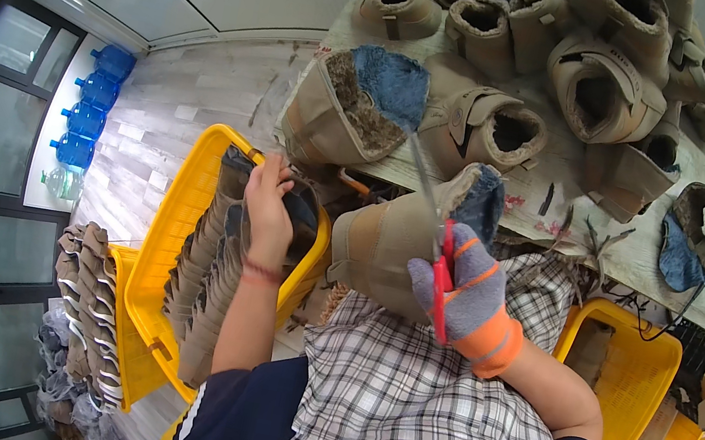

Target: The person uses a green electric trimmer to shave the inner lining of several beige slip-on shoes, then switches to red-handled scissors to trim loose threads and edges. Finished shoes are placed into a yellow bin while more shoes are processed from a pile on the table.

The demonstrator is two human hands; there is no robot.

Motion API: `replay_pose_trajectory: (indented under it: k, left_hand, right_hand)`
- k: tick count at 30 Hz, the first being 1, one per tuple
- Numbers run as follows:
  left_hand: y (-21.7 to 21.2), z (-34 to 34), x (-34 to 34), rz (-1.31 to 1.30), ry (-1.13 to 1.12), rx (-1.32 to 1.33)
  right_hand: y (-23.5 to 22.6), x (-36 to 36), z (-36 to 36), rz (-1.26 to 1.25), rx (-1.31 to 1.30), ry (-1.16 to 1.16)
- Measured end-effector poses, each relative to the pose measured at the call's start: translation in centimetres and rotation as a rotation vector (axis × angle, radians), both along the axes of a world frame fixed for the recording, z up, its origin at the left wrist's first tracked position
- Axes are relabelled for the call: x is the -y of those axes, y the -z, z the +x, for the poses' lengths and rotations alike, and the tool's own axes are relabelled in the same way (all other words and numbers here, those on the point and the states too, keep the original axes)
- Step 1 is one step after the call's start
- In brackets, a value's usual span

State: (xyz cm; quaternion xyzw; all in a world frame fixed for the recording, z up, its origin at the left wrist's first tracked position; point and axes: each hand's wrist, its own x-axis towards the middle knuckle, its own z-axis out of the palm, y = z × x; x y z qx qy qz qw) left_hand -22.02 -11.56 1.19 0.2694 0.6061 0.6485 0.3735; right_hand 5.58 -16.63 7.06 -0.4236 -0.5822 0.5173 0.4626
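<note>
My right hand (472,300), in a grey and orange glove, is closed round the red handles of a pair of scissors (439,303). Their long blade points up and away across a tan boot upper (381,242) with a blue fuzzy lining, which lies over my lap. Bare and loosely curled, my left hand (269,203) is raised above a yellow basket (142,277) with its fingers a little apart. Nothing shows in it. Stacked brown boot pieces (214,281) fill that basket. Just beyond, another upper with brown fleece and blue lining (333,118) rests at the table edge.
Several tan fleece-lined uppers (601,94) crowd the worktable (508,191). A blue-lined piece (698,239) lies at its right. Another yellow basket (629,363) stands right of my lap. More stacked pieces (95,316) are at far left, with blue water jugs (88,117) by the wall.
</note>
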Motion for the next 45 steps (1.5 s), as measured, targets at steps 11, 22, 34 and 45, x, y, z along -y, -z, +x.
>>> replay_pose_trajectory:
  k: [11, 22, 34, 45]
  left_hand:
    - [-7.7, -1.4, 5.5, 0.272, 0.463, 0.317]
    - [-5.9, 6.3, 10.7, -0.013, 0.575, 0.451]
    - [-1.3, -5.5, -2.8, 0.283, 0.257, 0.480]
    - [-0.5, 2.0, -10.4, 0.003, -0.066, -0.311]
  right_hand:
    - [-1.2, -1.1, 0.4, -0.003, -0.117, 0.179]
    - [-1.4, -0.2, -1.8, -0.130, -0.191, -0.031]
    - [4.4, -12.1, 8.4, 0.135, 0.151, 0.360]
    - [4.7, -10.0, 8.9, 0.196, 0.557, 0.302]
